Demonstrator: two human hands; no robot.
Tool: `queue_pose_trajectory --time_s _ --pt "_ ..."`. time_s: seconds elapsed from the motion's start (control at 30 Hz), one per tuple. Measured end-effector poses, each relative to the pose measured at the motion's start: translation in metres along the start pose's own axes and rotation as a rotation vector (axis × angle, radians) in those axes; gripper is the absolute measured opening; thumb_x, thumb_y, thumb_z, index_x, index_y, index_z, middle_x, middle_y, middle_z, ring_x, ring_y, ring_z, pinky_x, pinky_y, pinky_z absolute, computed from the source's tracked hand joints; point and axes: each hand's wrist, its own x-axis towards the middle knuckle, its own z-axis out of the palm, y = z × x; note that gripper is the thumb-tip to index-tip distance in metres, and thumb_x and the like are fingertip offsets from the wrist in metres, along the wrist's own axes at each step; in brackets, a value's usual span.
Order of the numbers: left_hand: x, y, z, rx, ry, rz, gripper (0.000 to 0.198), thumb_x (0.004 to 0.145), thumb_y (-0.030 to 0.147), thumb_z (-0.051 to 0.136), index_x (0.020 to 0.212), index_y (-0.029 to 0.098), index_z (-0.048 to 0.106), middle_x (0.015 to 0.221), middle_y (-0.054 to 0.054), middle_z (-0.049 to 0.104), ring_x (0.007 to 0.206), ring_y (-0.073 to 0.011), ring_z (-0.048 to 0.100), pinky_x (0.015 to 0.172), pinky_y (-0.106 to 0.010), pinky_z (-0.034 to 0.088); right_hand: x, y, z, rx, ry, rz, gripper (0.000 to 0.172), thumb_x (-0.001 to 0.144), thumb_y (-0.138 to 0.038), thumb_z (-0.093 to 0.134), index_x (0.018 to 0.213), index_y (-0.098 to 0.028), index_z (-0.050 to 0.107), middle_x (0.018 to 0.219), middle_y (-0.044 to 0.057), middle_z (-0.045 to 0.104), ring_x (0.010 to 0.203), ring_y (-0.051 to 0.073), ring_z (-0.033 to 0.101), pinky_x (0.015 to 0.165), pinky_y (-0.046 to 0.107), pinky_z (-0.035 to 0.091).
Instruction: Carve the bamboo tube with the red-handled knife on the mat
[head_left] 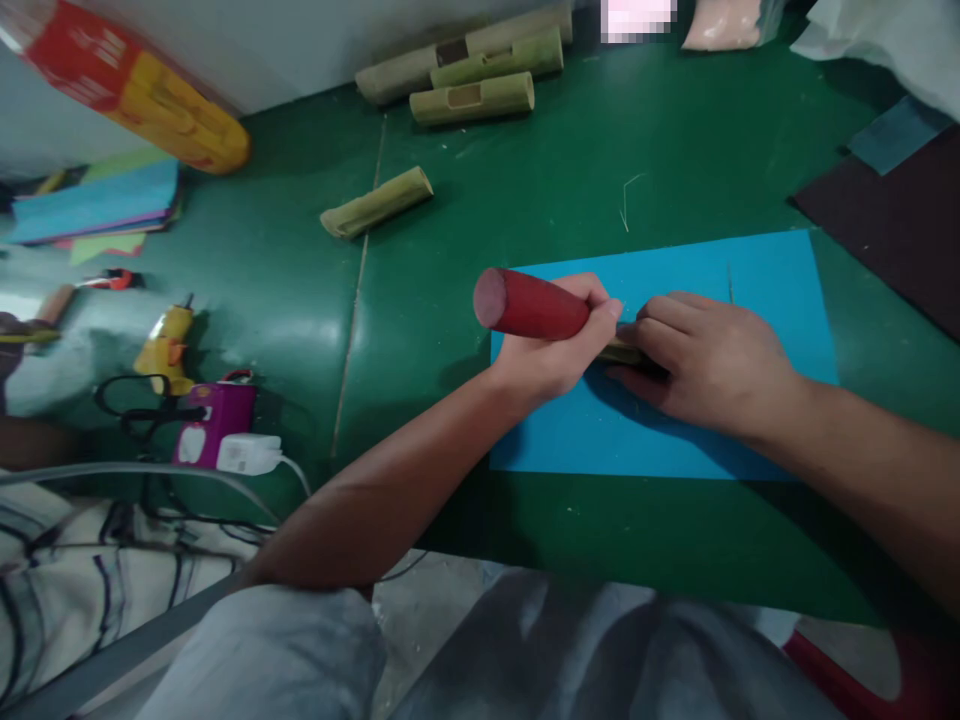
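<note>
My left hand (pixel 551 355) is closed around the thick red handle (pixel 536 303) of a tool. The handle's blunt end points up and left, and the tool's working end is hidden behind the fingers. Close beside it, my right hand (pixel 712 360) grips a bamboo piece (pixel 621 350), of which only a short yellowish stretch shows between the two hands. Both hands are over a bright blue sheet (pixel 750 440) lying on the green table (pixel 577 530).
Bamboo tubes with cut-out openings (pixel 472 98) lie at the back, and another bamboo tube (pixel 379 203) lies nearer. At left are a large bottle (pixel 135 85), coloured sheets (pixel 97 200), a yellow glue gun (pixel 166 345) and a purple power block (pixel 217 420) with cables. Dark sheets (pixel 889 220) lie right.
</note>
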Motion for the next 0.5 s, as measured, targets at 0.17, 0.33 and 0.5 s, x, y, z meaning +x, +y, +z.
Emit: queue_pose_trajectory --time_s 0.17,0.33,0.5 --pt "0.0 0.005 -0.006 -0.042 -0.078 0.002 0.04 0.099 0.032 0.068 0.064 0.026 0.049 0.064 0.002 0.05 0.061 -0.0162 0.05 0.06 -0.036 0.045 -0.001 0.002 -0.001 0.014 -0.002 -0.011 0.034 0.119 -0.04 0.057 0.1 -0.022 0.078 0.097 0.011 0.078 0.087 0.026 0.065 0.073 0.039 0.04" --pt "-0.004 0.001 -0.008 -0.112 -0.103 -0.009 0.039 0.093 0.032 0.071 0.061 0.025 0.05 0.058 0.004 0.048 0.055 -0.0131 0.044 0.056 -0.033 0.042 -0.001 0.004 -0.003 0.11 -0.036 0.059 0.027 0.115 -0.043 0.064 0.1 -0.024 0.077 0.097 0.011 0.078 0.091 0.028 0.069 0.073 0.039 0.042" --pt "-0.002 -0.005 0.001 -0.079 0.079 -0.023 0.041 0.099 0.047 0.071 0.069 0.025 0.054 0.066 0.002 0.054 0.064 -0.0151 0.054 0.065 -0.033 0.053 -0.002 0.002 -0.003 0.043 -0.02 0.077 0.033 0.116 -0.046 0.06 0.098 -0.023 0.076 0.096 0.011 0.077 0.086 0.027 0.065 0.07 0.039 0.036"
